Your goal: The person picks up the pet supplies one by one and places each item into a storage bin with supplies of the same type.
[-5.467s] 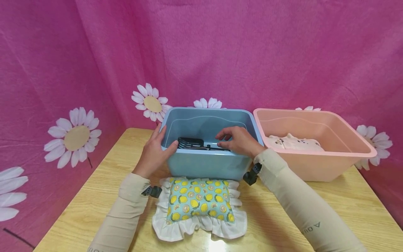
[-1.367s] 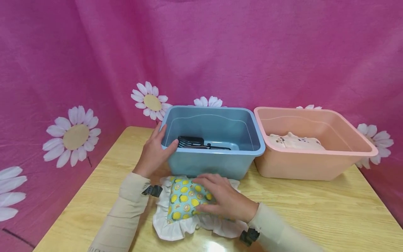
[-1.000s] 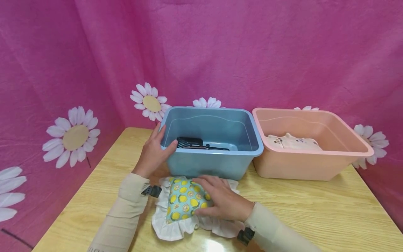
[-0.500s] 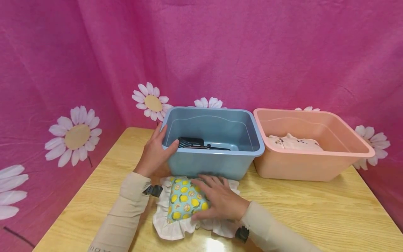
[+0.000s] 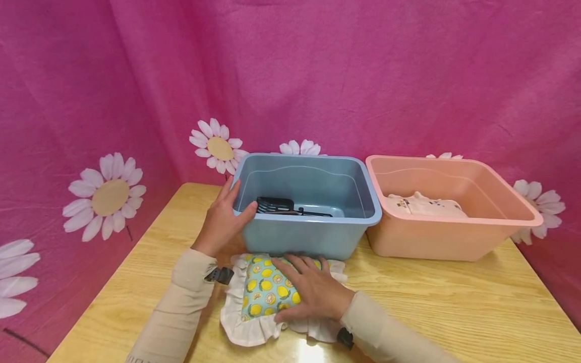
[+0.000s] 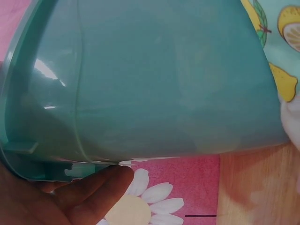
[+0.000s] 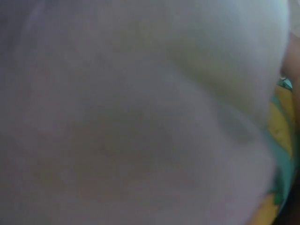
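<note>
My left hand (image 5: 221, 222) holds the near left corner of the blue plastic bin (image 5: 308, 237). Its thumb lies over the front rim, and in the left wrist view the fingers (image 6: 101, 192) curl under the rim from outside. A ruffled lemon-print cushion (image 5: 263, 290) lies flat on the table against the bin's front. Across the cushion's right half rests my right hand (image 5: 315, 290), fingers spread, hiding that part of it. White ruffle (image 7: 140, 117) fills most of the right wrist view, blurred. Inside the blue bin is a black slotted turner (image 5: 275, 204) beside other dark, thin-handled utensils, partly hidden by the front wall.
Right of the blue bin stands a pink bin (image 5: 436, 239), rims nearly touching. A white cloth item with small printed figures (image 5: 424, 206) lies in it. The wooden table (image 5: 454, 302) extends in front, and a magenta curtain with daisies (image 5: 290, 75) hangs close behind.
My right hand came out of the blue bin, moved down over the cushion, then settled onto it with fingers spreading wider. The left hand stayed at the bin's corner.
</note>
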